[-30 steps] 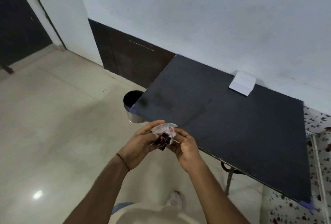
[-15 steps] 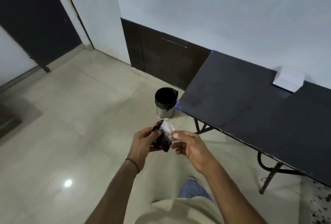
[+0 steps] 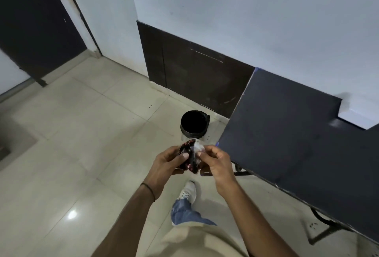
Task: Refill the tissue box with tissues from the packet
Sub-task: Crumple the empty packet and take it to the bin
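Both hands are on it: the left hand (image 3: 167, 161) is curled tight around a crumpled dark wrapper (image 3: 189, 157), thumb pressed on top, while the right hand (image 3: 215, 162) pinches its clear, whitish end between thumb and fingertips (what the wrapper held, I cannot tell). Just beyond the hands, a black-lined bin (image 3: 194, 123) stands on the tiled floor (image 3: 82, 133), beside the corner of the dark table (image 3: 297, 143). Far right on the table, a white box (image 3: 357, 116) sits against the wall.

Just 1 head-mounted view, looking forward and down at the floor (image 3: 82, 133). Hands sit close in, table (image 3: 297, 143) off to the right.
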